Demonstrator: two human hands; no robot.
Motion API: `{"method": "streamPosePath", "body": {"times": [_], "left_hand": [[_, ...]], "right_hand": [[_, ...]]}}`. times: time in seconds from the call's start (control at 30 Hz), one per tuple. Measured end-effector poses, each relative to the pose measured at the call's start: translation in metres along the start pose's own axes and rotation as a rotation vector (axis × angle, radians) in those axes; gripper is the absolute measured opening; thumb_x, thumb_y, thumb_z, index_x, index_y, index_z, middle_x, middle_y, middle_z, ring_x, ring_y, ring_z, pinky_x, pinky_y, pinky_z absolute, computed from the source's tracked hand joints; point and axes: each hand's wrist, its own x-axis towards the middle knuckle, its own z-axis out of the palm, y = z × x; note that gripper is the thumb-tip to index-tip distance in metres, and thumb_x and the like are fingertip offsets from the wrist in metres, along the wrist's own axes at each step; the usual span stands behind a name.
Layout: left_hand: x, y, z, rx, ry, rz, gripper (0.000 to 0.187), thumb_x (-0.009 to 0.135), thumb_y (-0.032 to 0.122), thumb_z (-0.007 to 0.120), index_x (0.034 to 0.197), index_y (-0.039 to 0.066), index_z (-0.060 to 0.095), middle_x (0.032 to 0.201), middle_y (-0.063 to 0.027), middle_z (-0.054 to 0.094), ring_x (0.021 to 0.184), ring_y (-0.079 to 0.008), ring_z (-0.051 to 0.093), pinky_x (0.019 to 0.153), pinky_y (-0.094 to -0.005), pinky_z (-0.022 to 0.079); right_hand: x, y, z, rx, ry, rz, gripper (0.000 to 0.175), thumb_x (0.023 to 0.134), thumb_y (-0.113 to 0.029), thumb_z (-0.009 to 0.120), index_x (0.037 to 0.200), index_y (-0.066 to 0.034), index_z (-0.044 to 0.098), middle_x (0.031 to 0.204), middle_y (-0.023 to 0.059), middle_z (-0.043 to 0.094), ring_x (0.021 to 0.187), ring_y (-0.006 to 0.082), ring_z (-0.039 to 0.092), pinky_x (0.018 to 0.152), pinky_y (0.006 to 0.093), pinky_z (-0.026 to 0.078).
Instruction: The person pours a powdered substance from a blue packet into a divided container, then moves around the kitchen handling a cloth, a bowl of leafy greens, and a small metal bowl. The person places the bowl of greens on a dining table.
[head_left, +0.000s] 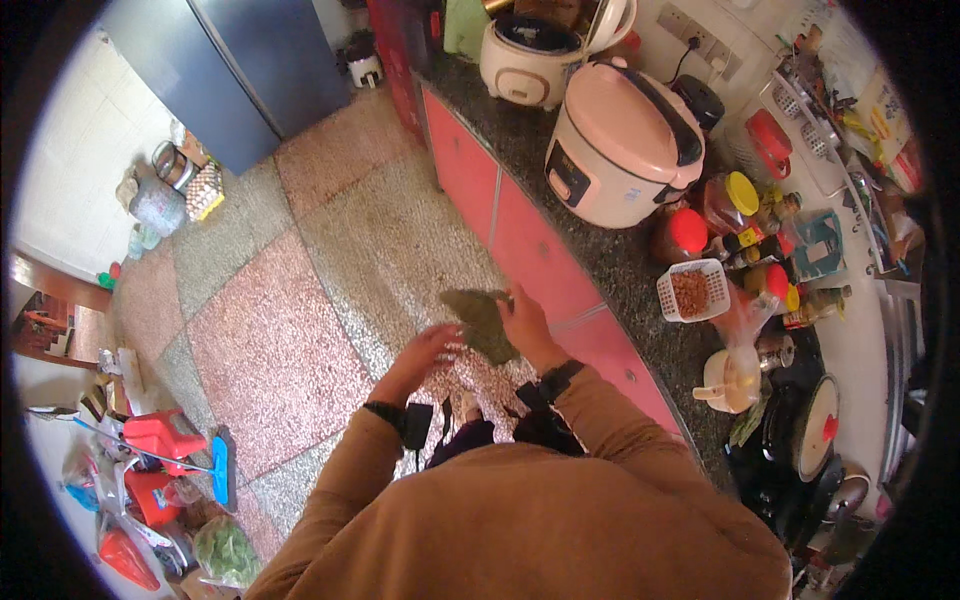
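A dark green cloth-like or leafy piece (484, 326) hangs over the floor in front of me; its exact kind is not clear. My right hand (525, 322) grips its right edge between thumb and fingers. My left hand (429, 356) is just left of the piece, fingers spread and blurred, and whether a fingertip touches it I cannot tell. Both wrists wear dark bands. To the right, on the dark speckled counter (622, 300), stand a large pink rice cooker (615, 150) with its lid down and a white basket (694, 291) of small reddish-brown pieces.
Red cabinet doors (525, 225) run close beside my right hand. Jars with red and yellow lids (686, 232), a cream cup (727, 382) and a glass pan lid (817, 427) crowd the counter. At left are a blue-headed broom or mop (220, 471), red plastic containers (161, 439) and an egg tray (205, 191).
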Motion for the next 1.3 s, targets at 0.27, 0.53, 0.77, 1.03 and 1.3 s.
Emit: {"method": "streamPosePath", "body": {"times": [0.27, 0.53, 0.77, 1.03, 1.3], "left_hand": [[-0.007, 0.017, -0.003, -0.150, 0.151, 0.072, 0.043, 0.087, 0.036, 0.050, 0.119, 0.008, 0.049, 0.111, -0.0060, 0.055, 0.093, -0.0186, 0.053, 0.081, -0.0315, 0.043], [-0.001, 0.017, 0.003, -0.804, 0.097, 0.098, 0.050, 0.087, 0.045, 0.046, 0.117, 0.005, 0.050, 0.110, -0.0090, 0.057, 0.098, -0.0239, 0.056, 0.089, -0.0370, 0.043], [0.027, 0.022, 0.032, -0.995, 0.159, 0.244, 0.038, 0.089, 0.041, 0.043, 0.105, 0.009, 0.054, 0.097, -0.0067, 0.058, 0.090, -0.0213, 0.056, 0.080, -0.0344, 0.046], [0.068, -0.007, 0.066, -0.764, 0.093, 0.166, 0.038, 0.089, 0.035, 0.046, 0.115, 0.008, 0.048, 0.104, -0.0080, 0.056, 0.095, -0.0205, 0.055, 0.085, -0.0342, 0.045], [0.099, -0.038, 0.006, -0.001, 0.131, 0.179, 0.032, 0.091, 0.029, 0.041, 0.105, 0.004, 0.055, 0.097, -0.0116, 0.061, 0.087, -0.0256, 0.059, 0.076, -0.0398, 0.048]], "right_hand": [[0.037, -0.026, 0.009, 0.262, -0.207, 0.204, 0.027, 0.083, -0.026, 0.060, 0.090, -0.0006, 0.058, 0.074, 0.0090, 0.061, 0.066, 0.0182, 0.057, 0.059, 0.0345, 0.044], [0.009, -0.087, 0.049, 1.555, -0.717, 0.758, 0.029, 0.087, -0.030, 0.055, 0.100, -0.0047, 0.059, 0.088, 0.0057, 0.062, 0.075, 0.0177, 0.060, 0.066, 0.0293, 0.048], [0.015, -0.083, 0.052, 0.408, -0.331, 0.061, 0.036, 0.087, -0.039, 0.051, 0.107, -0.0097, 0.056, 0.093, 0.0130, 0.061, 0.078, 0.0252, 0.060, 0.065, 0.0324, 0.046], [0.024, -0.032, 0.015, 0.113, 0.152, -0.330, 0.020, 0.082, -0.025, 0.051, 0.088, -0.0063, 0.053, 0.073, 0.0142, 0.051, 0.069, 0.0270, 0.053, 0.062, 0.0344, 0.042], [-0.015, -0.031, -0.015, -0.110, -0.421, -0.385, 0.024, 0.082, -0.021, 0.046, 0.098, -0.0104, 0.060, 0.116, 0.0119, 0.054, 0.113, 0.0344, 0.044, 0.083, 0.0574, 0.036]]}}
